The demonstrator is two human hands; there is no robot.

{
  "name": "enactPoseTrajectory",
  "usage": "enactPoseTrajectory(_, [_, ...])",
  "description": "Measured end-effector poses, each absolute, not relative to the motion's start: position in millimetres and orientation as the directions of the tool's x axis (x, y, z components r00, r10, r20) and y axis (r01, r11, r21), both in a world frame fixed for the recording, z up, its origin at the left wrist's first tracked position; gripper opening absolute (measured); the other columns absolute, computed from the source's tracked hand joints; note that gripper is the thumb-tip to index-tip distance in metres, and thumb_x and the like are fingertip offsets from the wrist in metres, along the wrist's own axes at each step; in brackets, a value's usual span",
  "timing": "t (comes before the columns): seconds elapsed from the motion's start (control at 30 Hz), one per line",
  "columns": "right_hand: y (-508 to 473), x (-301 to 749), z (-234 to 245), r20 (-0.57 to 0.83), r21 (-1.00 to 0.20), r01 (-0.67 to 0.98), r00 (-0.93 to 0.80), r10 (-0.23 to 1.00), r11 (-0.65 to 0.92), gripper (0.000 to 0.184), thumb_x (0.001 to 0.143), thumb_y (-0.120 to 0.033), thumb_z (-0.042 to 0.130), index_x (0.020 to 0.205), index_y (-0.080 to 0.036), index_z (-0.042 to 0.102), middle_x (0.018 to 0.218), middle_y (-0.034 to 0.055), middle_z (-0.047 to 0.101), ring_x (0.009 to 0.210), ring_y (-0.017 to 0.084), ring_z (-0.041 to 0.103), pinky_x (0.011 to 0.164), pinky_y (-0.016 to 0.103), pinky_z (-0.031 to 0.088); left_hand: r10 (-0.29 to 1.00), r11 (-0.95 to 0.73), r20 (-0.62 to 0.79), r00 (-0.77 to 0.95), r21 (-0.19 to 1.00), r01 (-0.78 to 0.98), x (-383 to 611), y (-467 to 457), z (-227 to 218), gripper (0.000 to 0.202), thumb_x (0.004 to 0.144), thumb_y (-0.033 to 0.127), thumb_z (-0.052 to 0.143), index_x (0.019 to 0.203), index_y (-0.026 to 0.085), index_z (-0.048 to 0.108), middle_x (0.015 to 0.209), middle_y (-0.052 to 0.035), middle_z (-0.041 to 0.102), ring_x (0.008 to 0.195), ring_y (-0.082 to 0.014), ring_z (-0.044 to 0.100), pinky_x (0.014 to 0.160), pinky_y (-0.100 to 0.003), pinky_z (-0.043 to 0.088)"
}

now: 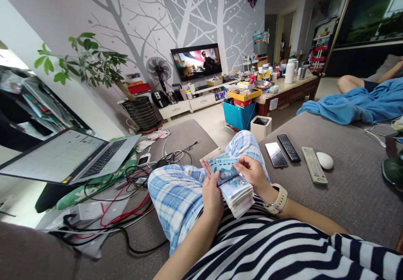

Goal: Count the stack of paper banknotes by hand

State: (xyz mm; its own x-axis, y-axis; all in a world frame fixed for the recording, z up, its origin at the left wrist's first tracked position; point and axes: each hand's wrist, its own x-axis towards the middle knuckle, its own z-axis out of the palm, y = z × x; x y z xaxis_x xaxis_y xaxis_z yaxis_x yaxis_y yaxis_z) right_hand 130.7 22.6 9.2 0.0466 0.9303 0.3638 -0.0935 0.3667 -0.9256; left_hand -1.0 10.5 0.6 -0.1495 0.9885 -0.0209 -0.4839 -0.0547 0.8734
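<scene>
Centre: banknotes (237, 189). Left: laptop (53, 156), plant (86, 57) behind. Right of centre: phone (276, 154), left of mouse (324, 160), on sofa (355, 166). Upper centre: television (197, 63).

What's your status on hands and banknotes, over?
Left hand holding banknote bundle. Right hand pinching a blue banknote by its edge. Nothing visible in the hands' way.

Reads bright and soft, lit from far left, partly blown out along that edge. Catches pale glare on phone (276, 154), dims toward back doorway (286, 32). Stretches laptop (52, 158) and outer edges, wide-angle. Looks fairly crisp on banknotes (227, 172), softer on lower-left cushion (31, 250).
</scene>
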Motion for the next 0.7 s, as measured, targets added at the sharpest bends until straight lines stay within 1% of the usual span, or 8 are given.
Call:
enactPoseTrajectory(0.1, [21,130,11,0.357,-0.927,-0.108,0.043,0.933,0.359,0.032,0.080,-0.045,0.064,0.065,-0.020,0.049,0.059,-0.0039,0.041,0.055,0.012,0.038,0.052,0.026,0.030,0.975,-0.095,-0.009,-0.224,0.887,-0.451,-4,14,-4,0.023,0.075,0.038,0.061,0.084,0.019,0.070,0.093,-0.0068,0.073,0.094,-0.0258,0.065,0.089,-0.042,0.048])
enactPoseTrajectory(0.2, [19,130,12,0.337,-0.935,-0.111,0.027,0.941,0.338,0.032,0.080,-0.047,0.063,0.067,-0.020,0.051,0.059,-0.0038,0.043,0.054,0.011,0.037,0.050,0.026,0.030,0.965,-0.112,-0.002,-0.261,0.901,-0.419,-6,16,-6,0.029,0.075,0.039,0.060,0.088,0.015,0.071,0.097,-0.0069,0.073,0.096,-0.0240,0.064,0.091,-0.039,0.047])
enactPoseTrajectory(0.33, [18,130,13,0.347,-0.931,-0.118,0.019,0.938,0.346,0.033,0.080,-0.048,0.063,0.068,-0.020,0.051,0.059,-0.0037,0.044,0.053,0.011,0.037,0.050,0.025,0.029,0.963,-0.093,-0.027,-0.267,0.900,-0.426,-4,15,-3,0.027,0.075,0.038,0.060,0.085,0.015,0.072,0.093,-0.0061,0.073,0.093,-0.0229,0.065,0.088,-0.036,0.048])
enactPoseTrajectory(0.47, [18,130,13,0.349,-0.930,-0.117,0.018,0.937,0.349,0.033,0.081,-0.049,0.063,0.068,-0.020,0.052,0.059,-0.0036,0.044,0.052,0.011,0.037,0.049,0.026,0.030,0.961,-0.094,-0.031,-0.276,0.898,-0.430,-3,12,1,0.026,0.075,0.037,0.060,0.083,0.016,0.072,0.091,-0.0055,0.073,0.092,-0.0228,0.065,0.088,-0.037,0.048])
enactPoseTrajectory(0.7, [19,130,10,0.342,-0.933,-0.120,0.013,0.940,0.341,0.033,0.080,-0.050,0.062,0.070,-0.020,0.054,0.060,-0.0034,0.046,0.053,0.012,0.038,0.050,0.026,0.030,0.953,-0.123,0.014,-0.302,0.930,-0.347,-3,9,5,0.023,0.073,0.035,0.060,0.074,0.015,0.071,0.085,-0.0066,0.072,0.092,-0.0245,0.063,0.087,-0.038,0.048])
